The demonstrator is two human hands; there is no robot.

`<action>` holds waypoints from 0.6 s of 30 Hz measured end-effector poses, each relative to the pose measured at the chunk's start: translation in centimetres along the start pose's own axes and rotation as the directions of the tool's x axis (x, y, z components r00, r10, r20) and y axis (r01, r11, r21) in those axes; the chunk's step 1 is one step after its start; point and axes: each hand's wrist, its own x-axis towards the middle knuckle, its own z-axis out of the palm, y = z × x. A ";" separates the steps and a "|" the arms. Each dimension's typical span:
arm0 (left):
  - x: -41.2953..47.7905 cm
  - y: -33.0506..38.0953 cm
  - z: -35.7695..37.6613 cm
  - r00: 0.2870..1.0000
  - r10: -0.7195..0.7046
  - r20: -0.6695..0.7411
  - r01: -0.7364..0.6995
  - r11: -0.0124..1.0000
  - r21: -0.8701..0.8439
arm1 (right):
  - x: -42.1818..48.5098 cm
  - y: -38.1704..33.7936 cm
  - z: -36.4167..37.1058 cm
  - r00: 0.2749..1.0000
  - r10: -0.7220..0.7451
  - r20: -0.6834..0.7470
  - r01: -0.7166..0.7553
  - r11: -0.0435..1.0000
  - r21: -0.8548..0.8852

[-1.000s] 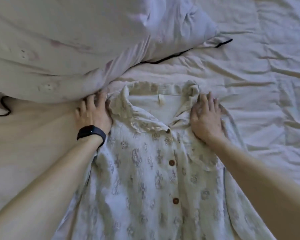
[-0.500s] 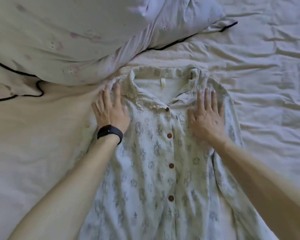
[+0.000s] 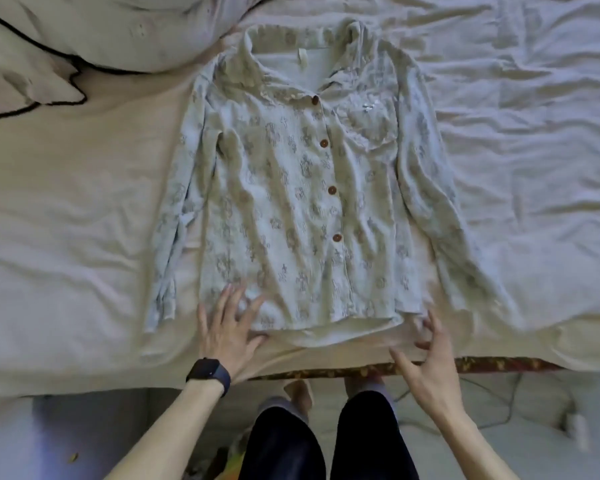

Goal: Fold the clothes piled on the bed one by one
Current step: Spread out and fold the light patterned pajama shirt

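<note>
A pale patterned button-up shirt (image 3: 291,188) with brown buttons lies face up and flat on the bed sheet (image 3: 66,202), collar away from me, both sleeves running down along its sides. My left hand (image 3: 227,327), with a black watch on the wrist, rests with spread fingers on the shirt's lower left hem. My right hand (image 3: 426,358) hovers at the lower right hem corner, fingers spread and loosely bent, holding nothing that I can see.
A large pillow with black piping (image 3: 94,29) lies at the top left, close to the shirt's collar. The bed's front edge (image 3: 361,370) shows patterned fabric under the sheet. My legs (image 3: 326,441) stand on the floor, and a cable (image 3: 520,393) trails at right.
Both hands slid from the shirt's shoulders down to its bottom hem. The view pulled back, so the whole shirt and the bed's edge show.
</note>
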 end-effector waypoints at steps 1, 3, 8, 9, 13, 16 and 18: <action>-0.1 -0.8 -0.2 1.000 -0.013 -0.010 0.013 1.000 0.002 | 0.3 -0.2 0.1 1.000 0.023 -0.020 -0.022 0.999 0.049; -0.3 -1.8 -0.7 1.000 -0.022 -0.007 0.022 1.000 0.021 | 1.2 -1.1 0.5 0.995 0.082 -0.064 -0.071 0.985 0.156; -0.8 -2.5 -0.7 0.996 0.032 -0.084 -0.024 0.995 0.092 | 4.5 -2.2 1.5 0.985 0.160 -0.057 -0.135 0.941 0.310; -0.8 -2.4 -0.6 0.993 0.021 -0.116 -0.013 0.998 0.069 | 5.0 -2.1 1.6 0.985 0.168 -0.032 -0.147 0.925 0.350; -0.2 -1.6 0.3 0.965 -0.047 -0.258 0.015 0.992 -0.127 | 5.3 -1.5 1.6 0.991 0.129 0.041 -0.133 0.885 0.447; 0.2 -0.7 -0.2 0.907 -0.313 -0.281 0.156 0.871 -0.466 | 4.1 -0.9 1.7 0.997 0.073 0.018 -0.074 0.909 0.410; 0.7 -0.7 -1.1 0.774 -0.605 -0.187 0.307 0.617 -0.724 | 3.8 -0.8 2.1 0.998 0.065 -0.020 -0.053 0.927 0.371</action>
